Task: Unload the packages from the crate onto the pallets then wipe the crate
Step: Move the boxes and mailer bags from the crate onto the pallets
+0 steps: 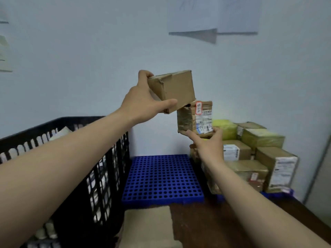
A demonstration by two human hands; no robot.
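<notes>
Head view, nearest first: left forearm [53,167] comes in from 8 o'clock, right forearm [268,203] from 4 o'clock, both stretched toward frame centre.

Black crate [62,120] fills 7 to 9 o'clock. Pale packages [60,133] show over its rim and through the slots, so unloading isn't done and wiping is a way off.

Left hand [141,104], just above centre, grips a plain cardboard box [177,88]: thumb along the near lower edge, fingers wrapped over the top far corner. Box is tilted, one end flap dented and partly open.

Right hand [209,145], toward 4 o'clock from centre, holds a taped box [195,119] from below, thumb on the near bottom edge, fingers up the labelled side. Red-bordered tag on its top corner.

The plain box's lower corner overlaps the taped box's top. Probably touching, can't confirm from this angle.

Both boxes are in the air, above the gap between the bare blue pallet [161,178] at 6 o'clock and the stacked packages [259,154] at 3 to 4 o'clock. That stack sits on a second pallet [279,193], only a blue edge showing.

Handling call:
- Both look light, each carried one-handed at arm's length.
- Cardboard is stiff enough, but the plain box's dented flap end is weak. Grip across opposite faces, not on that flap.
- The taped box's wrap looks slick. Supporting it from under is the safer hold.

Papers [215,15] hang on the wall at 12 to 1 o'clock.
</notes>
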